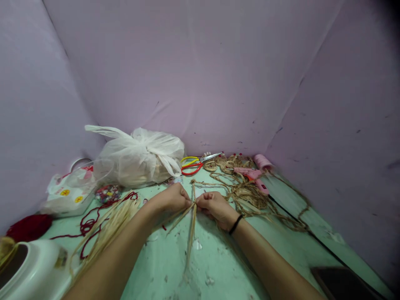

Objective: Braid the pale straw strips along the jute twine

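My left hand (176, 198) and my right hand (215, 206) meet over the middle of the table, both closed in a pinch. Between them runs a bundle of pale fibre strands (191, 233), gripped from either side where the strands cross. Loose ends hang toward me and fan out on both sides. Above the crossing, a twisted cord reaches up to a knot (193, 182). A black band circles my right wrist. The exact hold of each fingertip is too small to make out.
Behind my hands lie a tied white plastic bag (140, 156), scissors (192, 166), a coil of brown cord (250, 193), a pink glue gun (253, 175) and a pink thread spool (263, 162). At left are raffia-like fibres (115, 223), red yarn (29, 227) and a white container (43, 266). A dark flat object (340, 283) sits front right.
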A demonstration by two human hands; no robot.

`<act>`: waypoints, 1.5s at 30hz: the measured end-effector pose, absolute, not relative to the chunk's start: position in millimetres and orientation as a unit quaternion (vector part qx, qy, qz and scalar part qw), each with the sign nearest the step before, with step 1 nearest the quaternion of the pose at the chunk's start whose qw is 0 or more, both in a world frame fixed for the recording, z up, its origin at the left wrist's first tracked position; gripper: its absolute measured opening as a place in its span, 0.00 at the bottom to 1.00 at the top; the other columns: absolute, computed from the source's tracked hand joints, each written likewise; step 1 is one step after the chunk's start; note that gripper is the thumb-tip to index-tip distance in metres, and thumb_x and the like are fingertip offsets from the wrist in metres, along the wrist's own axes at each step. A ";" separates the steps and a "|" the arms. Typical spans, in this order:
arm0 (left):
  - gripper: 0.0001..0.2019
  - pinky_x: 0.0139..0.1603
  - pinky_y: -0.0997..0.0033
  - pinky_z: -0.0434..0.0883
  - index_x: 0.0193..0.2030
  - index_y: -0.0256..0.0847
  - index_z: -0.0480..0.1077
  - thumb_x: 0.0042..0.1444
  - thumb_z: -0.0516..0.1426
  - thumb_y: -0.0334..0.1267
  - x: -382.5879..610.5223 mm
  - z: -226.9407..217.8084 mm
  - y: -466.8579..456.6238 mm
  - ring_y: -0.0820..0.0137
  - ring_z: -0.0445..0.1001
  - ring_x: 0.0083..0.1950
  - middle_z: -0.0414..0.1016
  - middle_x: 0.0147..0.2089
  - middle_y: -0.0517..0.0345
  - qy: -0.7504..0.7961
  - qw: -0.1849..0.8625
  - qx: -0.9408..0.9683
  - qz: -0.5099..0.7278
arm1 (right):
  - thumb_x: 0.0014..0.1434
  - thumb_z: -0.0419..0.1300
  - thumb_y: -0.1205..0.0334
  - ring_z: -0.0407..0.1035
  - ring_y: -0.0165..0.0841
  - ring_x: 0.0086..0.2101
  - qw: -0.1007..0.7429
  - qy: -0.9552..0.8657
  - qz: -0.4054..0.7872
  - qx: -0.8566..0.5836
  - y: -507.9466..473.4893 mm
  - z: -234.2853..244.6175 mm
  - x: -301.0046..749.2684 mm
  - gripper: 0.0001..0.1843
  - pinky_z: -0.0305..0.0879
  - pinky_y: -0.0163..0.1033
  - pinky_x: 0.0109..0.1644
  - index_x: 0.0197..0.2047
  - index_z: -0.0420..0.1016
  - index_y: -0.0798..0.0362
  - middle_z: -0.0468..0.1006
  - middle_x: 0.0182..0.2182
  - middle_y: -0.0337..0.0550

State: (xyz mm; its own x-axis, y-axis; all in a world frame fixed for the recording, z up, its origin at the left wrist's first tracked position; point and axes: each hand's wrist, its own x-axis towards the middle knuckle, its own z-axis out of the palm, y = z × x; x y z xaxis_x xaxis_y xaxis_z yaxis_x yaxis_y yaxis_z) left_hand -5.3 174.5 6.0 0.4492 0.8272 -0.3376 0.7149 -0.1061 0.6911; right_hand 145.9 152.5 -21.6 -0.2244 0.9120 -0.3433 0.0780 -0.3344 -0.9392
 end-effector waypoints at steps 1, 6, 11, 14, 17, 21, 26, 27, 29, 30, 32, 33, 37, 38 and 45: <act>0.12 0.18 0.76 0.45 0.12 0.38 0.55 0.40 0.52 0.37 -5.6 6.4 174.0 0.80 0.46 0.17 0.47 0.13 0.67 0.523 0.428 0.734 0.065 | 0.39 0.54 0.70 0.41 0.18 0.12 0.333 -0.474 0.621 -0.528 152.4 -21.7 145.6 0.06 0.32 0.32 0.17 0.15 0.63 0.57 0.55 0.08 0.29; 0.12 0.16 0.77 0.48 0.13 0.38 0.57 0.42 0.51 0.38 -6.9 9.9 172.6 0.79 0.51 0.14 0.54 0.11 0.65 0.524 0.478 0.703 0.050 | 0.39 0.53 0.71 0.42 0.18 0.12 0.337 -0.482 0.605 -0.536 153.1 -23.6 143.9 0.05 0.34 0.31 0.17 0.15 0.64 0.57 0.57 0.08 0.30; 0.07 0.15 0.78 0.52 0.19 0.34 0.68 0.41 0.52 0.33 -2.4 9.1 172.4 0.79 0.52 0.12 0.59 0.11 0.64 0.557 0.522 0.642 0.074 | 0.39 0.53 0.72 0.43 0.18 0.12 0.343 -0.486 0.602 -0.534 154.8 -27.2 143.6 0.04 0.35 0.31 0.17 0.16 0.65 0.57 0.59 0.09 0.30; 0.07 0.14 0.78 0.52 0.23 0.32 0.72 0.41 0.54 0.33 -0.5 5.7 173.5 0.79 0.53 0.12 0.60 0.11 0.63 0.579 0.529 0.614 0.089 | 0.39 0.54 0.71 0.44 0.18 0.12 0.347 -0.491 0.599 -0.529 155.4 -29.3 144.1 0.04 0.36 0.31 0.17 0.17 0.66 0.58 0.62 0.10 0.32; 0.07 0.13 0.79 0.50 0.22 0.32 0.73 0.40 0.55 0.33 -0.5 4.1 174.5 0.80 0.52 0.11 0.60 0.10 0.63 0.584 0.547 0.592 0.094 | 0.39 0.55 0.70 0.46 0.19 0.13 0.353 -0.489 0.599 -0.526 155.3 -29.9 144.4 0.03 0.38 0.31 0.17 0.17 0.66 0.58 0.65 0.12 0.34; 0.06 0.12 0.80 0.48 0.21 0.32 0.72 0.38 0.57 0.34 -0.9 5.9 174.5 0.81 0.52 0.11 0.60 0.10 0.63 0.597 0.559 0.569 0.083 | 0.38 0.55 0.70 0.48 0.19 0.14 0.357 -0.488 0.598 -0.526 155.0 -30.5 144.3 0.03 0.41 0.30 0.18 0.17 0.67 0.58 0.66 0.13 0.34; 0.06 0.12 0.80 0.47 0.20 0.33 0.71 0.36 0.58 0.35 -1.5 -0.6 177.1 0.81 0.54 0.12 0.62 0.12 0.63 0.591 0.579 0.554 0.090 | 0.38 0.55 0.70 0.49 0.20 0.14 0.356 -0.491 0.596 -0.526 156.2 -33.6 144.3 0.03 0.42 0.30 0.19 0.17 0.67 0.58 0.66 0.13 0.34; 0.06 0.12 0.80 0.47 0.20 0.33 0.71 0.35 0.59 0.35 -1.9 -3.5 178.4 0.81 0.54 0.12 0.62 0.13 0.63 0.587 0.586 0.550 0.100 | 0.39 0.56 0.70 0.49 0.20 0.14 0.357 -0.491 0.596 -0.526 156.4 -34.0 144.2 0.03 0.42 0.30 0.19 0.17 0.67 0.58 0.66 0.13 0.34; 0.06 0.12 0.80 0.46 0.20 0.33 0.70 0.34 0.59 0.35 -3.0 -9.5 181.4 0.81 0.53 0.12 0.61 0.13 0.63 0.581 0.598 0.541 0.111 | 0.39 0.56 0.70 0.50 0.20 0.15 0.360 -0.492 0.594 -0.525 156.7 -34.4 143.9 0.03 0.43 0.30 0.19 0.17 0.67 0.58 0.66 0.13 0.34; 0.07 0.12 0.80 0.45 0.20 0.34 0.70 0.33 0.59 0.36 -3.5 -12.0 183.0 0.81 0.53 0.12 0.60 0.12 0.64 0.581 0.602 0.536 0.108 | 0.39 0.56 0.70 0.50 0.20 0.15 0.362 -0.494 0.592 -0.524 156.7 -34.4 143.7 0.03 0.43 0.29 0.19 0.17 0.67 0.58 0.66 0.13 0.34; 0.08 0.12 0.80 0.42 0.20 0.34 0.68 0.33 0.60 0.38 -3.4 -15.2 185.6 0.82 0.50 0.12 0.57 0.11 0.66 0.590 0.613 0.518 0.088 | 0.38 0.56 0.70 0.52 0.21 0.16 0.368 -0.497 0.591 -0.518 156.6 -34.1 143.4 0.03 0.44 0.29 0.20 0.17 0.67 0.58 0.66 0.13 0.35; 0.09 0.12 0.80 0.40 0.20 0.34 0.68 0.33 0.60 0.38 -2.7 -15.7 186.4 0.82 0.48 0.12 0.55 0.11 0.67 0.593 0.623 0.504 0.075 | 0.38 0.56 0.70 0.53 0.21 0.16 0.369 -0.498 0.591 -0.516 156.4 -33.7 143.4 0.03 0.44 0.29 0.20 0.17 0.67 0.58 0.66 0.13 0.35; 0.09 0.13 0.80 0.36 0.19 0.33 0.67 0.37 0.59 0.39 4.4 -12.6 185.0 0.85 0.43 0.12 0.53 0.11 0.67 0.572 0.683 0.448 0.070 | 0.39 0.56 0.69 0.47 0.19 0.14 0.368 -0.487 0.603 -0.515 155.2 -30.6 144.1 0.03 0.40 0.30 0.18 0.17 0.66 0.57 0.64 0.12 0.33; 0.10 0.12 0.80 0.37 0.19 0.34 0.66 0.37 0.59 0.40 6.4 -11.5 183.7 0.85 0.43 0.12 0.54 0.11 0.67 0.574 0.683 0.446 0.076 | 0.40 0.56 0.69 0.45 0.19 0.13 0.366 -0.482 0.607 -0.515 154.8 -29.5 144.3 0.04 0.38 0.30 0.18 0.17 0.65 0.57 0.62 0.10 0.32; 0.21 0.11 0.78 0.43 0.13 0.37 0.59 0.30 0.64 0.50 9.6 -4.1 174.3 0.81 0.49 0.10 0.55 0.09 0.65 0.640 0.536 0.538 0.118 | 0.38 0.60 0.65 0.43 0.19 0.12 0.355 -0.473 0.623 -0.513 154.4 -25.3 146.7 0.07 0.33 0.31 0.17 0.18 0.65 0.57 0.55 0.08 0.29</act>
